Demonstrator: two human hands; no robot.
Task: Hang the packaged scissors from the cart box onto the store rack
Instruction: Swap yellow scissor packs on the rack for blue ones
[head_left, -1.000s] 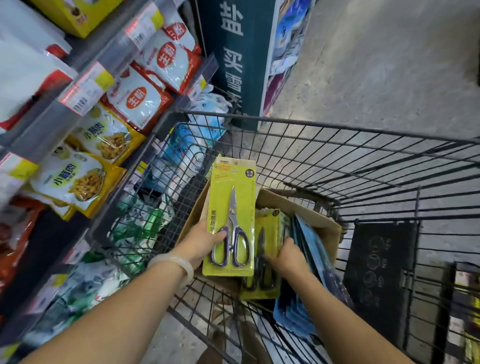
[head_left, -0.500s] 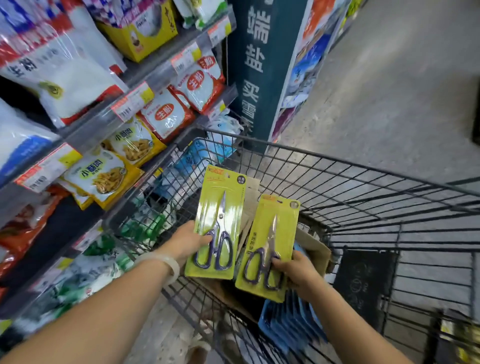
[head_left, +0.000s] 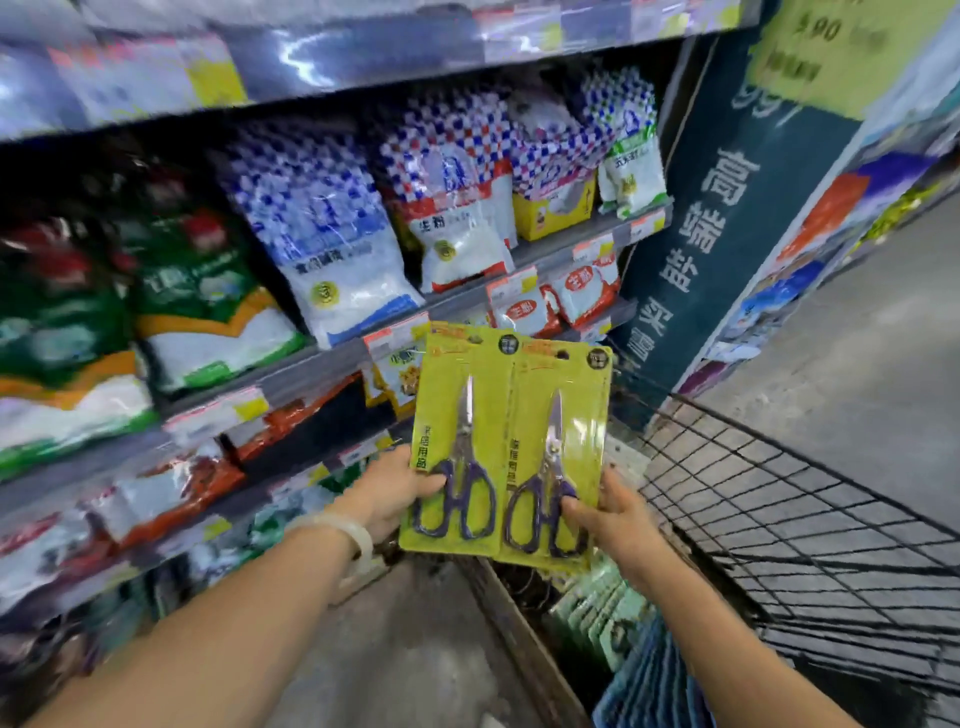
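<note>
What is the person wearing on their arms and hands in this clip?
Both forearms are bare, with no sleeves in view and no gloves. The left hand has a pale, smooth bangle around its wrist. The right hand and its wrist show no jewellery or watch.

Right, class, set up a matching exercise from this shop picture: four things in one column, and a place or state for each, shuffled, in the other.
Things:
1. left scissors pack
2. right scissors pack
3. white bracelet
4. wire cart

Places or states:
A. on the left wrist
B. gripped by the right hand
C. to the right, below the packs
D. gripped by the left hand

Pairs: 1-D, 2-B, 3-A, 4-C
</note>
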